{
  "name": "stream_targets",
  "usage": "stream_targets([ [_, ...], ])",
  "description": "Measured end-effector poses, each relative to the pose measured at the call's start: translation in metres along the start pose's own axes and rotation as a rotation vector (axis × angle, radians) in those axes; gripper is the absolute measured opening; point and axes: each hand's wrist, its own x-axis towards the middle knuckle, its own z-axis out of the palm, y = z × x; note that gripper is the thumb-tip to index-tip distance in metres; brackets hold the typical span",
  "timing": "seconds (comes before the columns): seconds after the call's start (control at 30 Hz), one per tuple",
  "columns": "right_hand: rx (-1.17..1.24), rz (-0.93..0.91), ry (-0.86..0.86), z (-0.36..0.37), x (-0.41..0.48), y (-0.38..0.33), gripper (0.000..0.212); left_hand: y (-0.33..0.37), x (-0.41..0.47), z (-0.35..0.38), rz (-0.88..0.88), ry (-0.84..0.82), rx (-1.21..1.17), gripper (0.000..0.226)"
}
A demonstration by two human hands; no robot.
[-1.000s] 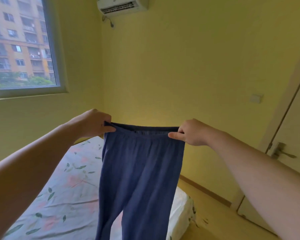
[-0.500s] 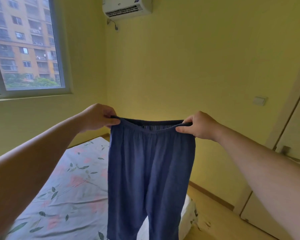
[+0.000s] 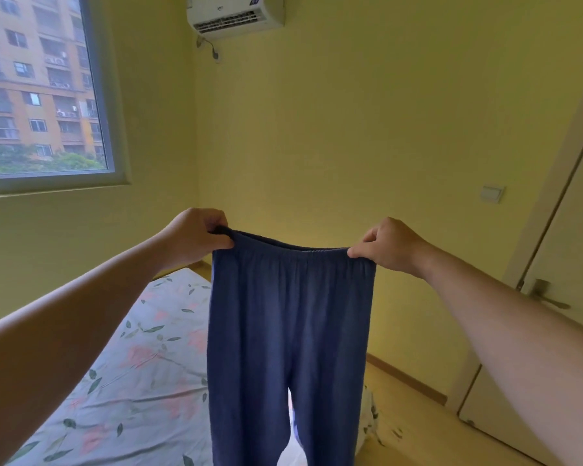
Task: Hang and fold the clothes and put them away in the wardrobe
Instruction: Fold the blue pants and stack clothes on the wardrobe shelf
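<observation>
A pair of dark blue trousers hangs in the air in front of me, held up by its elastic waistband. My left hand pinches the left end of the waistband. The right end is pinched by my right hand. The waistband is stretched flat between both hands, and the two legs hang straight down past the bottom edge of the view. No wardrobe is in sight.
A bed with a floral sheet lies below and to the left. A window is on the left wall, an air conditioner up high. A door with a lever handle stands at the right, over wooden floor.
Both hands have raised the trousers slightly and drawn the waistband wider and flatter. The view has shifted a little to the left and up.
</observation>
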Motion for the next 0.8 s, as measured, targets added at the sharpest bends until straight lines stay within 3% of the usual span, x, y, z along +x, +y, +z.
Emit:
stream_targets([
  [0.13,0.062,-0.016,-0.025,0.000,-0.004,0.004,0.057,-0.003,0.004,0.001,-0.084,-0.009,-0.294,0.025],
  [0.27,0.059,-0.039,0.036,0.001,0.000,0.008,0.039,0.000,0.007,0.005,-0.101,-0.056,-0.384,0.035],
  [0.4,0.058,-0.035,0.070,0.001,0.004,0.014,0.034,0.004,0.010,0.008,-0.152,-0.092,-0.504,0.038],
  [0.53,0.033,-0.041,0.089,0.002,0.006,0.018,0.032,0.005,0.012,0.008,-0.145,-0.141,-0.528,0.044],
  [0.67,-0.007,-0.053,0.134,0.005,0.008,0.018,0.031,0.000,0.013,0.005,-0.187,-0.221,-0.574,0.018],
  [0.73,-0.025,-0.058,0.144,0.006,0.010,0.018,0.030,-0.005,0.014,0.004,-0.178,-0.273,-0.562,0.020],
  [0.8,-0.022,-0.056,0.147,0.007,0.012,0.017,0.028,-0.007,0.015,0.006,-0.126,-0.199,-0.435,0.016],
])
